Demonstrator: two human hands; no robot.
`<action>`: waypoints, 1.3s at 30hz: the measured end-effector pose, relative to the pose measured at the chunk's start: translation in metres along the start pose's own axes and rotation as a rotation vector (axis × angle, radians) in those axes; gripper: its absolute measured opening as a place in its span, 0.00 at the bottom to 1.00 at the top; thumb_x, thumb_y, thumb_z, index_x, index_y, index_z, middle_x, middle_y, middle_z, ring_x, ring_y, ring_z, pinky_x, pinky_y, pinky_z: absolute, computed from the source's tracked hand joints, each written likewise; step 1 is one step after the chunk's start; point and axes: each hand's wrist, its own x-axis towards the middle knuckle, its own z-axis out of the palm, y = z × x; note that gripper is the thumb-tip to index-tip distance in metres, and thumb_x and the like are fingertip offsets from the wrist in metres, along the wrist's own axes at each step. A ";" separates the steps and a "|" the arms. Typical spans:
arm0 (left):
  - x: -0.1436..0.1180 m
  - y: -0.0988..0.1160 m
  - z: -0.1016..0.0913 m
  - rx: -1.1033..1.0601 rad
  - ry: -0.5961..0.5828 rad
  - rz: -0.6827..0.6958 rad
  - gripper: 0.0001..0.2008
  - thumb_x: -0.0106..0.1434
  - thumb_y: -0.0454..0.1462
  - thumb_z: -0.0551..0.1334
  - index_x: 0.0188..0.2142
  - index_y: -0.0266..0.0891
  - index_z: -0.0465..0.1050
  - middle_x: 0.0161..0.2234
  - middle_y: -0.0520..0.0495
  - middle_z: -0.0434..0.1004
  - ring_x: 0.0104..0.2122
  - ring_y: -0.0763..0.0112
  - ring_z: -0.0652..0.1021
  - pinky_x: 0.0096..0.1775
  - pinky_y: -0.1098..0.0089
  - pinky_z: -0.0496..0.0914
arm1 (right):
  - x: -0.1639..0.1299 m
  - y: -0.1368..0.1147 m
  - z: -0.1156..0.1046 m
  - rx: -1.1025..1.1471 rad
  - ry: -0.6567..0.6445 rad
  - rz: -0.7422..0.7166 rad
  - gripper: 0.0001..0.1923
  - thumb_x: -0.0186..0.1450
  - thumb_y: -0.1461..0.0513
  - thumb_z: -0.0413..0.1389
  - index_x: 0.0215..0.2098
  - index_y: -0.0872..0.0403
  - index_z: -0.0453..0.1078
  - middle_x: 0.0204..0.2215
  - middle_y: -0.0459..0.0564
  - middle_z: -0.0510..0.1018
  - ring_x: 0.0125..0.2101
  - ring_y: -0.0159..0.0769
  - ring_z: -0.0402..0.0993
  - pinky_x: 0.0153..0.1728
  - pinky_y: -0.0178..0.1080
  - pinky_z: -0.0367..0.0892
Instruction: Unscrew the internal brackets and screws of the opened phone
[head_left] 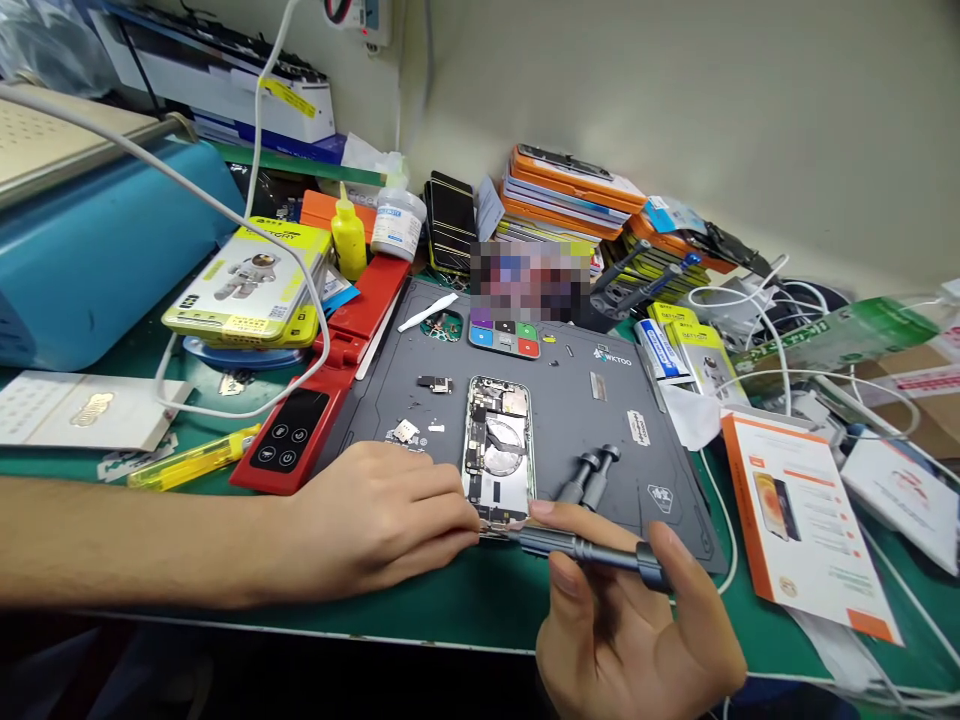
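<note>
Bare forearms, no sleeves or gloves

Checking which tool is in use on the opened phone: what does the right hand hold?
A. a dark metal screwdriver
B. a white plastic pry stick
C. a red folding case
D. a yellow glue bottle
A: the right hand grips a dark screwdriver, its tip at the bottom edge of the opened phone.

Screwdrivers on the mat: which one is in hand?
The dark grey screwdriver gripped by the right hand, tip at the phone's bottom edge; the other two lie untouched.
</note>
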 end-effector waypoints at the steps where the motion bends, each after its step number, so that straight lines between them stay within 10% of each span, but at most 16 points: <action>1: 0.000 0.001 0.000 0.005 -0.001 0.001 0.09 0.81 0.37 0.57 0.45 0.41 0.76 0.36 0.53 0.80 0.31 0.68 0.78 0.34 0.64 0.66 | 0.001 0.000 0.000 -0.021 0.027 0.010 0.35 0.67 0.75 0.63 0.71 0.54 0.66 0.53 0.58 0.79 0.40 0.39 0.87 0.38 0.45 0.88; 12: -0.001 0.006 0.000 0.097 -0.028 0.096 0.13 0.80 0.34 0.52 0.39 0.40 0.71 0.32 0.51 0.75 0.29 0.66 0.71 0.32 0.63 0.63 | 0.015 -0.014 0.003 -0.110 0.468 0.418 0.25 0.76 0.60 0.57 0.69 0.44 0.60 0.27 0.38 0.66 0.20 0.29 0.64 0.19 0.33 0.69; 20: 0.000 0.006 0.004 0.148 0.005 0.149 0.16 0.79 0.33 0.54 0.31 0.41 0.68 0.26 0.53 0.68 0.27 0.66 0.65 0.31 0.62 0.59 | 0.042 0.039 -0.051 -0.763 -0.321 0.717 0.29 0.72 0.43 0.56 0.62 0.51 0.64 0.28 0.44 0.77 0.25 0.40 0.73 0.28 0.39 0.58; 32: -0.003 0.005 0.006 0.172 -0.042 0.164 0.15 0.79 0.34 0.54 0.32 0.40 0.68 0.28 0.52 0.69 0.29 0.65 0.66 0.31 0.61 0.60 | 0.041 0.019 -0.038 -0.725 -0.448 0.547 0.32 0.76 0.36 0.43 0.36 0.50 0.73 0.33 0.50 0.80 0.31 0.39 0.77 0.33 0.39 0.64; 39: -0.001 0.004 0.008 0.183 -0.041 0.170 0.13 0.77 0.34 0.56 0.33 0.40 0.68 0.28 0.52 0.70 0.29 0.64 0.67 0.32 0.61 0.60 | 0.041 0.010 -0.023 -0.877 -0.619 0.500 0.31 0.75 0.35 0.46 0.34 0.48 0.70 0.22 0.44 0.77 0.18 0.37 0.70 0.24 0.37 0.49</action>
